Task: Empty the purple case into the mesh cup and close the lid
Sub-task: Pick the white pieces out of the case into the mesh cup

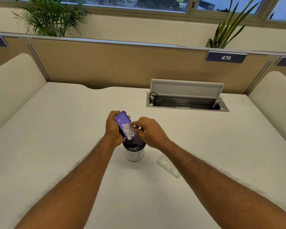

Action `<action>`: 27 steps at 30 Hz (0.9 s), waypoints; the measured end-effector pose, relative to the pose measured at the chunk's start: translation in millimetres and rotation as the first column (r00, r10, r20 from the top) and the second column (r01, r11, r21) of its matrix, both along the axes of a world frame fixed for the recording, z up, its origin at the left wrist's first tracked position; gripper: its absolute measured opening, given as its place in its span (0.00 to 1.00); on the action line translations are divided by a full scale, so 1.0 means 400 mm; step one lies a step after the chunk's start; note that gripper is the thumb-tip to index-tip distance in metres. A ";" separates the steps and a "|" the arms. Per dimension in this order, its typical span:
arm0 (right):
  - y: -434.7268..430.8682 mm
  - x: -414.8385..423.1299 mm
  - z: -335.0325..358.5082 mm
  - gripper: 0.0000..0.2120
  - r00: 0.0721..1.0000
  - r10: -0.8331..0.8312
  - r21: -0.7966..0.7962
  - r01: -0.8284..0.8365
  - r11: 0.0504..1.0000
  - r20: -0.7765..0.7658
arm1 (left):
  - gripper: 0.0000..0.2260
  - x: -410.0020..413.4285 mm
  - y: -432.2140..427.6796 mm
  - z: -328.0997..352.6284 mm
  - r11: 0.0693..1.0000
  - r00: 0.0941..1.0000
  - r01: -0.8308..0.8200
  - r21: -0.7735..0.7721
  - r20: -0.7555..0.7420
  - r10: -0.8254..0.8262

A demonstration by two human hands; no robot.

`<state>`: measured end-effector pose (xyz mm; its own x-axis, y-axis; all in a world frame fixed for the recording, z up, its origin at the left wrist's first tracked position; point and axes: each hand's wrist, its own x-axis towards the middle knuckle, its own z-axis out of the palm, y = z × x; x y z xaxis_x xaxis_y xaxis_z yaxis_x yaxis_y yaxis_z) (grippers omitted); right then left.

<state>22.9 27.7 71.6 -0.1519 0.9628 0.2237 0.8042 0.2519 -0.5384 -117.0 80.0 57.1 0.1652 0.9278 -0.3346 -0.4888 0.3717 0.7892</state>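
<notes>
- Your left hand (113, 129) is wrapped round the purple case (122, 120) from the 9 o'clock side, fingers closed on its edges, so the case is gripped, not resting on anything.
- The case is tilted, low end over the mesh cup (134, 150) — likely so the load slides down to that end and drops in.
- The white discs (128, 131) are piled at the lower end of the case, right above the cup mouth; a few already lie in the cup bottom.
- Your right hand (148, 132) comes in from 3 o'clock with its fingertips (134, 125) drawn together, touching the pile. It looks like a nudge or sweep toward the cup; whether it pinches a disc, you cannot tell.
- The cup stands upright on the white desk (73, 146), just under both hands at 6 o'clock of the case. It sits close so spill stays inside.
- A white flat piece (168, 165) lies on the desk at 4 o'clock of the cup, apart from it — possibly the lid, too pale to be sure.
- Hidden: the case's underside and your left fingers behind it; the cup's far rim is behind the case.
- Hard to read: the marking on the cup's white band, and how many discs are left.
- The open cable tray (186, 103) at 1 o'clock is unrelated.
- Judgement: emptying is mid-way, the lid step not yet done.
</notes>
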 end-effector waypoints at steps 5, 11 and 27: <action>-0.011 0.007 -0.009 0.14 0.998 0.035 -0.033 -0.033 0.999 0.058 | 0.15 -0.005 -0.002 -0.002 1.000 1.000 -0.013 -0.003 -0.023 0.013; -0.028 0.008 -0.015 0.13 0.999 0.039 -0.062 -0.037 0.997 0.030 | 0.15 -0.007 -0.005 -0.005 1.000 1.000 -0.011 0.001 -0.025 0.011; -0.016 -0.004 -0.002 0.15 0.991 0.028 -0.048 -0.022 0.999 0.134 | 0.14 -0.004 0.004 0.000 0.999 0.999 0.001 0.041 -0.052 0.001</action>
